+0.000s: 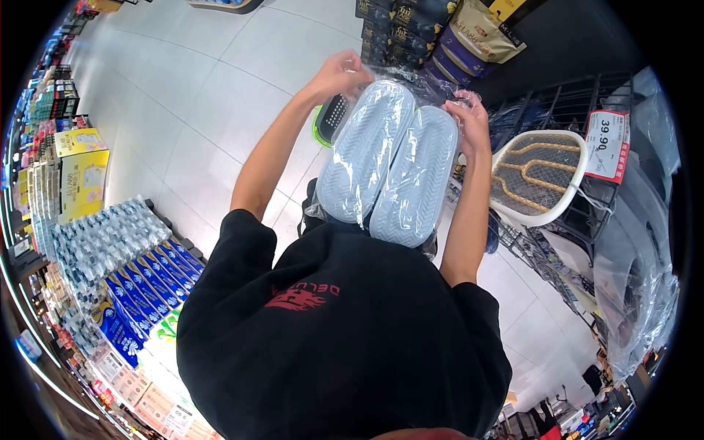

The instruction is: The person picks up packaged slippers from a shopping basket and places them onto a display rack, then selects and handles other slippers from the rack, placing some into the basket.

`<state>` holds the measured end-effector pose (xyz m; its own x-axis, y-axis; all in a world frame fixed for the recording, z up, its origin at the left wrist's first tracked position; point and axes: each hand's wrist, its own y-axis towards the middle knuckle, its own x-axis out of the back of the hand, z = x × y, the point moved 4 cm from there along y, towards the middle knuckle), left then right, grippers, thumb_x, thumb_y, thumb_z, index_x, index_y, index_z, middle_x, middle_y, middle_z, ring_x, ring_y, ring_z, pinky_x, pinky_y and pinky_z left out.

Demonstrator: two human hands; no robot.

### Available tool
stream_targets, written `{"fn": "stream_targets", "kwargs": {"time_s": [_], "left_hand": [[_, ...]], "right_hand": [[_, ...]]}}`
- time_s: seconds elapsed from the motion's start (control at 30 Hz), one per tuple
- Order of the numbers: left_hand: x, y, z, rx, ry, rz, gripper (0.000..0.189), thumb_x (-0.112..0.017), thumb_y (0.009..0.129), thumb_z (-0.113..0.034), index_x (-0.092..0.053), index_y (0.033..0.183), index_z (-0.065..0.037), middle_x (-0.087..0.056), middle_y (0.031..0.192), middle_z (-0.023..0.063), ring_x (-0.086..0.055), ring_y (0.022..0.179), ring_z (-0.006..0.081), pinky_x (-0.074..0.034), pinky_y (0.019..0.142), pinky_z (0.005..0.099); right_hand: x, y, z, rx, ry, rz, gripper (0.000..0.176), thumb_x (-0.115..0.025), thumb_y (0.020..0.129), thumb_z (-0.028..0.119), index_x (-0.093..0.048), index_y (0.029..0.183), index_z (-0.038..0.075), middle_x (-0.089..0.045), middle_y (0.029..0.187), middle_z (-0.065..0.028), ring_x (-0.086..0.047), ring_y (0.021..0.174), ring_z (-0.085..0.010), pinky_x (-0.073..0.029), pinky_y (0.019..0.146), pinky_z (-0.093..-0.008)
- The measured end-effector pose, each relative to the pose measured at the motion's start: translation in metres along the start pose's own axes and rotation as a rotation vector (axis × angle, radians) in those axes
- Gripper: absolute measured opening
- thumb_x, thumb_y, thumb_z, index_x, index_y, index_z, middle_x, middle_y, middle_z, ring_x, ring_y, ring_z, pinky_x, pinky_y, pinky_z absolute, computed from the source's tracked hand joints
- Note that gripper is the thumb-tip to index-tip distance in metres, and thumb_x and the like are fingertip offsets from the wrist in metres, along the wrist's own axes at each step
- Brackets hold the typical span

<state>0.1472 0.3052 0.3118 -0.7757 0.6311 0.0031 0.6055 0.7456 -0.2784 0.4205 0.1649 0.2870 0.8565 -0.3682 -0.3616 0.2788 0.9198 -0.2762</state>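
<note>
Pairs and singles among the crowded stock

Two bare hands, one left hand (346, 73) and one right hand (471, 123); two light blue soles (367, 150), a pair, in one clear wrapper (403, 79). One black shirt (345, 337) with one red print (302, 297). One white-rimmed racket (539, 172), one large red-edged price card (607, 145) beside it, and one green-rimmed item (331, 121). The blue packs (139, 299) number at least six; dark pouches (400, 33), several, too overlapped to count exactly

Open floor (198, 92) left of hands (345, 75); wire rack (612, 94), mesh racket (541, 176) crowd right side; stacked bags (402, 37) ahead.
</note>
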Motion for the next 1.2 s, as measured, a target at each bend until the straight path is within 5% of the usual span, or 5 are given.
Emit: {"fn": "stream_targets", "kwargs": {"time_s": [0.3,0.53,0.93,1.07,1.2], "left_hand": [[-0.019,-0.013,-0.034,-0.043,0.313,-0.016,0.046,-0.081,0.076,-0.031,-0.062,0.110,-0.006,-0.065,0.079,0.0066,-0.055,0.055,0.0111,-0.044,0.049,0.0251],[-0.022,0.001,-0.023,0.116,0.284,0.159,0.038,-0.078,0.077,-0.028,-0.063,0.106,-0.008,-0.052,0.066,-0.0014,-0.051,0.056,0.0079,-0.036,0.045,0.0241],[-0.017,0.027,0.021,-0.154,0.257,0.288,0.025,-0.076,0.078,-0.008,-0.052,0.074,-0.008,-0.053,0.064,-0.0054,-0.048,0.060,0.0071,-0.038,0.055,0.0260],[-0.017,0.040,0.022,-0.102,0.705,0.352,0.026,-0.076,0.072,-0.007,-0.051,0.065,-0.006,-0.053,0.060,-0.0002,-0.049,0.059,0.0115,-0.040,0.056,0.0291],[-0.037,0.031,0.018,-0.377,1.217,0.340,0.017,-0.070,0.070,-0.013,-0.056,0.068,-0.003,-0.059,0.063,0.0126,-0.060,0.061,0.0277,-0.047,0.058,0.0387]], "right_hand": [[-0.008,-0.008,0.004,0.200,0.013,-0.053,0.035,-0.064,0.077,-0.014,-0.054,0.105,0.003,-0.065,0.095,-0.0118,-0.064,0.086,-0.0186,-0.054,0.074,-0.0272],[-0.002,-0.006,-0.001,0.262,0.057,-0.126,0.027,-0.069,0.080,-0.010,-0.055,0.096,0.005,-0.062,0.092,-0.0083,-0.063,0.086,-0.0161,-0.052,0.073,-0.0260],[0.001,-0.003,-0.014,0.232,-0.113,-0.046,0.030,-0.078,0.078,-0.003,-0.052,0.089,0.007,-0.065,0.088,-0.0067,-0.063,0.074,-0.0113,-0.050,0.062,-0.0239],[0.005,0.006,-0.027,0.059,-0.222,0.015,0.032,-0.080,0.074,-0.001,-0.053,0.089,0.008,-0.065,0.087,-0.0055,-0.062,0.073,-0.0107,-0.050,0.064,-0.0238],[0.003,0.011,-0.038,0.277,-0.589,-0.013,0.026,-0.078,0.069,0.003,-0.053,0.075,0.005,-0.063,0.072,-0.0025,-0.059,0.066,-0.0097,-0.048,0.063,-0.0262]]}}
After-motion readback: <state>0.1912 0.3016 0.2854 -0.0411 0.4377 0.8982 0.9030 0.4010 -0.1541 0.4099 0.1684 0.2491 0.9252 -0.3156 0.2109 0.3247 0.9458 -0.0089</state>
